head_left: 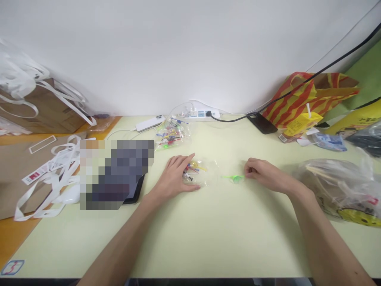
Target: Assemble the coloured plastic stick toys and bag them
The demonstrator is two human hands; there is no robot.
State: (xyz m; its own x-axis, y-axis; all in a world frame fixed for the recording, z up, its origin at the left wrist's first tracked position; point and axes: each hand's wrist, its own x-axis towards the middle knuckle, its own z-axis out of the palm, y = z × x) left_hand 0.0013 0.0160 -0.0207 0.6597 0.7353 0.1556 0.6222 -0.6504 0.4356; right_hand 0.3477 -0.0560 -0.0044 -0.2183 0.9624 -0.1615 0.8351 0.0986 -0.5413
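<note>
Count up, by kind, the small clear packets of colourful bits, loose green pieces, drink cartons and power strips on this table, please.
Clear packets: 2, one at the left hand
Loose green piece: 1, at the right hand
Drink carton: 1
Power strip: 1
Total: 5

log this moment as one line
left hand: at clear bag of coloured pieces; right hand: at green piece; behind: second bag by power strip
</note>
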